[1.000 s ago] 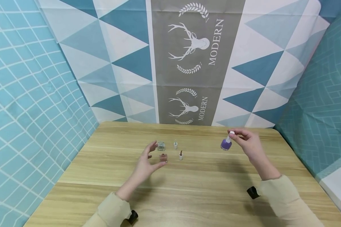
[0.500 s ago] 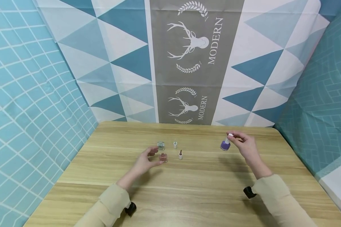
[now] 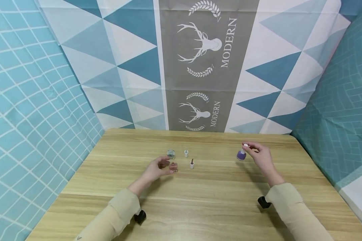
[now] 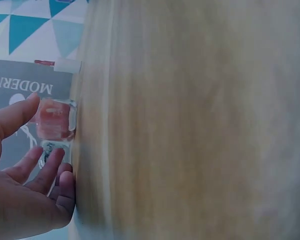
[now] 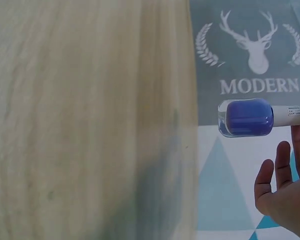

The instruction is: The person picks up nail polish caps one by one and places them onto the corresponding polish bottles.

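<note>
My right hand [image 3: 260, 157] pinches the white cap of a purple nail polish bottle [image 3: 241, 155]. In the right wrist view this bottle [image 5: 249, 118] hangs slightly above the tabletop, its other fingers loosely bent below the cap. My left hand [image 3: 153, 170] is around an uncapped reddish-brown nail polish bottle [image 3: 173, 167], thumb on the near side and fingers on the far side. The left wrist view shows its thumb and fingertips spread about the bottle [image 4: 56, 120]. An uncapped clear bottle [image 3: 171, 154] stands just behind it.
Two white brush caps stand brush-up to the right of the bottles: a clear-brush cap [image 3: 186, 153] at the back and a brown-brush cap [image 3: 191, 164] in front. The wooden table [image 3: 199, 201] ends at a patterned cloth backdrop [image 3: 196, 67].
My left hand has lowered and drawn its fingers in around the reddish-brown bottle. My right hand has lowered slightly with the purple bottle, which moved a little left, then back right.
</note>
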The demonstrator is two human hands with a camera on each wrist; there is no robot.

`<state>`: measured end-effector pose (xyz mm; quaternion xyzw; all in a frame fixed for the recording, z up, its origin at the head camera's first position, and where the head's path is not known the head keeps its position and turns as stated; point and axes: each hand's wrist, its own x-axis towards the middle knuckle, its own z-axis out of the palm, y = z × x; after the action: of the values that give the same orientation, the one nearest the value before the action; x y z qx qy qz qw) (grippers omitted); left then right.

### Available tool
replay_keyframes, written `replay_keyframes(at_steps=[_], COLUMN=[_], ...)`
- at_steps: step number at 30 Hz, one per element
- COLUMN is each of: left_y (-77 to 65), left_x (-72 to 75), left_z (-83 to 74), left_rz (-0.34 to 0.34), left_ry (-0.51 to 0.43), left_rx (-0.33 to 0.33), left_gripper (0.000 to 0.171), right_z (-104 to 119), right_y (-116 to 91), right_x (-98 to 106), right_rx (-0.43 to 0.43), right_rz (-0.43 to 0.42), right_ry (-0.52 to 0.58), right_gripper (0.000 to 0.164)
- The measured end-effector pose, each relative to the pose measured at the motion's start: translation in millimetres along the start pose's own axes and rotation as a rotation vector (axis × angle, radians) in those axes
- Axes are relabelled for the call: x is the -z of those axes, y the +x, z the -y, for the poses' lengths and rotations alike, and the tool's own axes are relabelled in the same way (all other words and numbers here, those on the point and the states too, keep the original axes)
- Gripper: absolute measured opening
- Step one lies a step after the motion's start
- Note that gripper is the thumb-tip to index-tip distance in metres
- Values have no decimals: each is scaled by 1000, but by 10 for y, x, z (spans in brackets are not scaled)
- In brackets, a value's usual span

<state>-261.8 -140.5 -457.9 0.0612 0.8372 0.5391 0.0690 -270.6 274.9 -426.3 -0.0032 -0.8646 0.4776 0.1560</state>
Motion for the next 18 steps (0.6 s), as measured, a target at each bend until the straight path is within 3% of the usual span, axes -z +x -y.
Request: replay_keyframes(at_steps=[10,18], left_y=[84,128], left_x=[2,-30], left_z=[-7,10], left_rz=[46,28], left_ry=[-13,-7], left_rx=[-8,13], left_gripper=[53,44], right_z=[-163,-245], right_y=[40,98], right_x=[-25,-53], right_rx=[-43,-73], right_rz=[15,15], right_ry=[10,20], right_gripper=[44,45])
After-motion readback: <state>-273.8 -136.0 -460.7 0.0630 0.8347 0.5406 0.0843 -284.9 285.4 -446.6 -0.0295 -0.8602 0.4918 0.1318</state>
